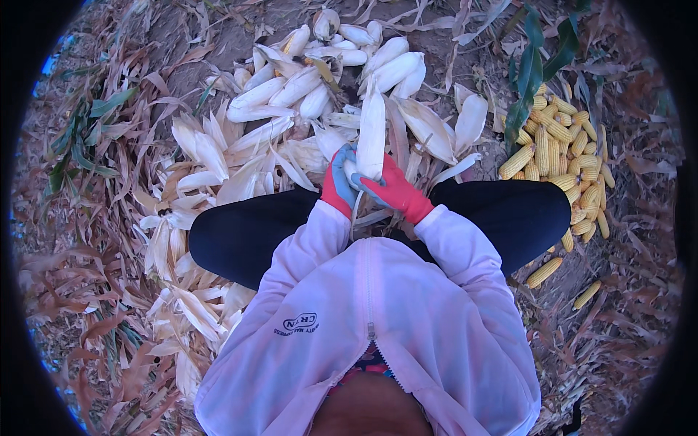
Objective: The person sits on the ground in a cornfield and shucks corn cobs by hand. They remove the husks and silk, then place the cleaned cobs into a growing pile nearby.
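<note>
In red work gloves with blue-grey palms, both my hands meet in front of my lap. An ear of corn in its pale dry husk (372,133) points away from me between them. My left hand (337,185) grips around its lower end from the left. On the right side, my right hand (401,191) holds the base, its thumb lying across the husk. A thin pale strip (356,210) hangs down between the hands. The husk hides any kernels of this ear. Just beyond my hands lie loose dry husks (305,155).
Unhusked ears (297,87) are heaped ahead. Bare yellow cobs (561,144) form a pile at the right, with a few stray cobs (544,272) nearer. Empty husks (185,305) spread along my left. My crossed legs (248,231) frame the work; dry leaves (82,261) litter the soil.
</note>
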`<state>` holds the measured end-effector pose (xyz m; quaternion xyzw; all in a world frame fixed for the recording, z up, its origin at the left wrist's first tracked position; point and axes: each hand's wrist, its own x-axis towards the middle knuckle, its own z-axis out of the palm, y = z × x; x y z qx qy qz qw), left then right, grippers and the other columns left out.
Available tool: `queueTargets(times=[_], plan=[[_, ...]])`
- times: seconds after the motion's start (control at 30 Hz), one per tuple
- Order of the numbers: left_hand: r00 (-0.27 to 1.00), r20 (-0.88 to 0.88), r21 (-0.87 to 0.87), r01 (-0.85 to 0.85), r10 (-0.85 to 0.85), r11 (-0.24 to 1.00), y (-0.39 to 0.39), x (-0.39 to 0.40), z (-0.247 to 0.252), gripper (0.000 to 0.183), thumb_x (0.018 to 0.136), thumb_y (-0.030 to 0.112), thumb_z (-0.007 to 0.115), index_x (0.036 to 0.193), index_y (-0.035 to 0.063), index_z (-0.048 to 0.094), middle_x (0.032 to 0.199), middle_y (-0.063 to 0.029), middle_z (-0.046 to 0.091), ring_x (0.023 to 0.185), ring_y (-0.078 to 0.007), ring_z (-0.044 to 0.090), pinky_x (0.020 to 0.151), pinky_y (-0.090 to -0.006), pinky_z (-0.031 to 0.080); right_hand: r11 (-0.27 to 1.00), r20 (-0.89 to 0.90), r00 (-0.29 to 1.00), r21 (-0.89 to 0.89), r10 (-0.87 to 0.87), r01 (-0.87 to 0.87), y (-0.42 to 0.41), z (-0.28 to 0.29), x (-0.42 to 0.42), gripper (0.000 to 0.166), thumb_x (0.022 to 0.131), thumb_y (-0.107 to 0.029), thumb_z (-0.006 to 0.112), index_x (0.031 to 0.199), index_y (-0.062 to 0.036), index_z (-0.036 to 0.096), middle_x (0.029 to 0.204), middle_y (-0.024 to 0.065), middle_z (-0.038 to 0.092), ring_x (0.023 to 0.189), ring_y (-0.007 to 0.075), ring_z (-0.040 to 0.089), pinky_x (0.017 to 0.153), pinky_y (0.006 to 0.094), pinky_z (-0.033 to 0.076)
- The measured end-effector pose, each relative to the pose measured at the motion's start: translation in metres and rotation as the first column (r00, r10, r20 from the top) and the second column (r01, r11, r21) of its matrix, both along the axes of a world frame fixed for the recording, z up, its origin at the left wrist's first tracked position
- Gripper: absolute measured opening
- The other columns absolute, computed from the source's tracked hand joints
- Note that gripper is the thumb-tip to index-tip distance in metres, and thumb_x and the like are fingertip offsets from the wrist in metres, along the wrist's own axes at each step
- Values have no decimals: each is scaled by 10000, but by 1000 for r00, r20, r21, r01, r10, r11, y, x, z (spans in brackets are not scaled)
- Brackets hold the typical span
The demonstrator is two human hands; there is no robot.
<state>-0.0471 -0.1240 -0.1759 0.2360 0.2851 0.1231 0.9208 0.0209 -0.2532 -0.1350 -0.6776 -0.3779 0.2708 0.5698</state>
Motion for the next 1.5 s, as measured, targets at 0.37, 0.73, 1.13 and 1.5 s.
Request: queueTargets(times=[0.37, 0.73, 1.13, 1.5], plan=[[994, -95, 500, 94, -53, 861, -10, -20, 1, 509, 820, 357, 629, 1161, 1, 503, 994, -142, 609, 896, -249, 615, 793, -360, 522, 980, -659, 747, 72, -93, 186, 6, 38, -15, 335, 994, -323, 447, 887, -66, 634, 673, 42, 585, 580, 146, 541, 618, 273, 451], [991, 135, 319, -68, 26, 945, 18, -8, 114, 527, 850, 371, 599, 1219, 13, 484, 974, -140, 612, 831, -267, 640, 728, -381, 541, 989, -632, 767, 2, -115, 149, 10, 35, 38, 569, 958, -472, 450, 1296, -15, 471, 1024, 125, 637, 941, 213, 628, 829, 341, 496], [996, -18, 999, 14, -91, -41, -10, 5, 168, 491, 928, 217, 497, 1359, -6, 426, 1418, -175, 398, 1355, -306, 316, 1107, -428, 226, 904, -924, 326, 301, 199, 303, -5, 15, 19, 620, 903, -554, 501, 1267, -53, 483, 1036, 111, 620, 957, 227, 619, 871, 376, 503], [414, 769, 356, -910, -487, -210, -30, -64, 333, 502, 880, 278, 528, 1312, 85, 362, 1123, -103, 546, 999, -248, 579, 1026, -606, 261, 947, -960, 156, 259, 231, 191, 6, -7, -3, 582, 833, -585, 595, 1116, -80, 543, 890, 98, 611, 741, 236, 649, 667, 383, 562]])
